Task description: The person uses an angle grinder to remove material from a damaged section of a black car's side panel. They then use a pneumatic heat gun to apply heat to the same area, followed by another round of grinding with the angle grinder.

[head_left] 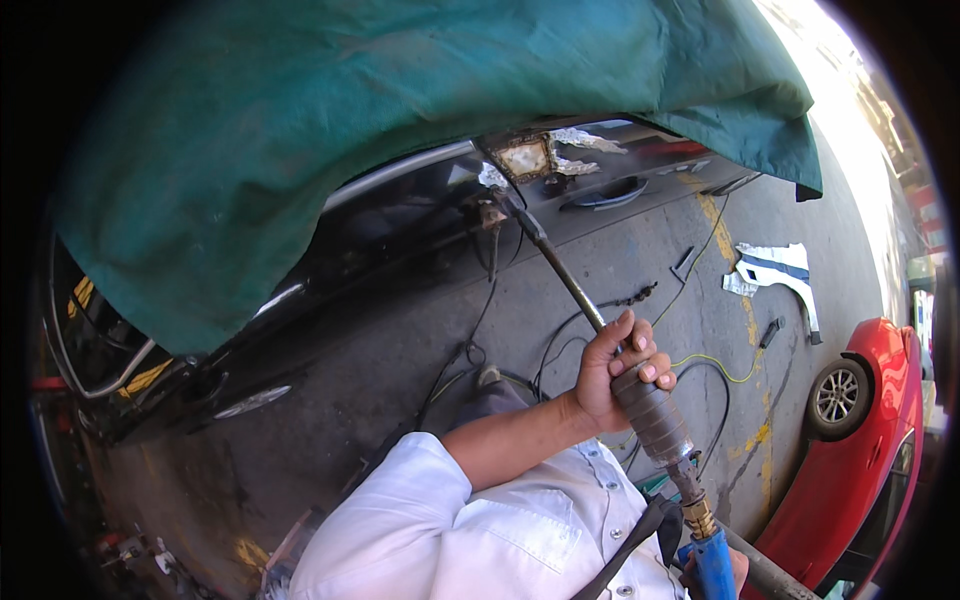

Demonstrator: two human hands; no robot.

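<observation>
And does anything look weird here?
Yes: the dark car has a rough pale patch breaking its shiny paint, so it looks damaged. A loose white car panel lies on the floor, off any car.

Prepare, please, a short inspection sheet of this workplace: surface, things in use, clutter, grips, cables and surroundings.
Surface: stained grey hard floor with worn yellow painted line.
Things in use: long grey metal rod reaching to the glossy dark car; ridged grey metal cylinder around it; blue handle at the near end.
Car finish: bare squarish patch exposed.
Clutter: white arched fender-like panel on the floor.
Grips: left hand closed on the cylinder; right hand by the handle, mostly hidden, closure unclear.
Cables: black cables and thin yellow-green cable, curving across the floor.
Surroundings: red car at right; teal-green cloth sheet hanging over the dark car.
</observation>
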